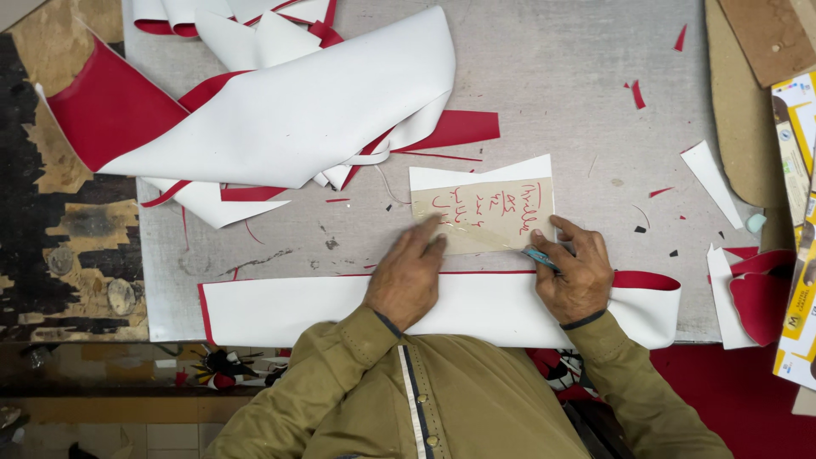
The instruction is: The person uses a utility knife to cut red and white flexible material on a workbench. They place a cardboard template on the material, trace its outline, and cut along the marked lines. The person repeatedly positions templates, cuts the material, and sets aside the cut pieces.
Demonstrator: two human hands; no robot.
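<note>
My left hand (408,276) lies flat with its fingers pressing down a tan cardboard template (497,212) with red handwriting. The template rests on a white sheet piece (450,177) on the grey work board (544,76). My right hand (576,274) grips a blue cutting tool (539,257) at the template's lower right edge. Under both wrists runs a long white strip with a red backing (297,308), lying along the board's near edge.
A large pile of white and red sheet material (280,110) covers the board's upper left. Small red and white offcuts (712,180) are scattered at the right. Yellow boxes (799,204) and brown cardboard (769,38) sit at the far right. A worn dark surface (59,229) borders the left.
</note>
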